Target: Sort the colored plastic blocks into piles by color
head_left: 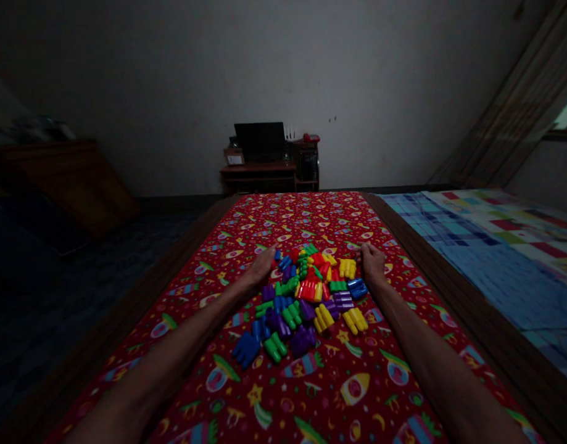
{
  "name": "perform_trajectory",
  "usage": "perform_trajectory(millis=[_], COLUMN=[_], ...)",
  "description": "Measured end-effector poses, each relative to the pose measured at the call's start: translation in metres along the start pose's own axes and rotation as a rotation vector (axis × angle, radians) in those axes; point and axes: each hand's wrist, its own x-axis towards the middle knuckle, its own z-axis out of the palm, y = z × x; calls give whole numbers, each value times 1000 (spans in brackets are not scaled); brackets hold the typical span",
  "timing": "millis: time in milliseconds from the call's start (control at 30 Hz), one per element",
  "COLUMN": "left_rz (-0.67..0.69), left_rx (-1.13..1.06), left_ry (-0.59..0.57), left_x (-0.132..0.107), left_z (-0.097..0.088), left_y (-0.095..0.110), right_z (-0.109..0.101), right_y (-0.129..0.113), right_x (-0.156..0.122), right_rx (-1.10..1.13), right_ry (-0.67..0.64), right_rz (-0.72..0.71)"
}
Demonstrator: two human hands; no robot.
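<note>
A heap of plastic building blocks (308, 290) in red, yellow, green, blue and purple lies on the red cloth. At the heap's left edge rests my left hand (263, 265), its fingers drawn together beside a small blue block (277, 254); I see nothing held in it. On the other side, my right hand (372, 261) is curled into a loose fist on the cloth, just right of a yellow block (347, 268). A blue block (357, 288) lies below and left of that hand. Nearest me are another blue block (246, 349) and a green one (276, 348).
The patterned red cloth (352, 401) covers a long surface with brown edges. A bed with blue and checkered covers (468, 259) stands to the right. Against the far wall is a desk (260, 168) with a dark monitor (261, 142). A wooden cabinet (65, 179) stands left.
</note>
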Motion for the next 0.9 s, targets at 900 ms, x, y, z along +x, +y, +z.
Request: perform_trajectory(millis=[900], left_rz=[611], left_rx=[252], left_ry=[7], left_x=[-54], left_z=[14], left_y=[93], right_z=[-2], right_y=[-1], right_x=[1], right_rx=[5], right_ry=[11], right_rz=[-2])
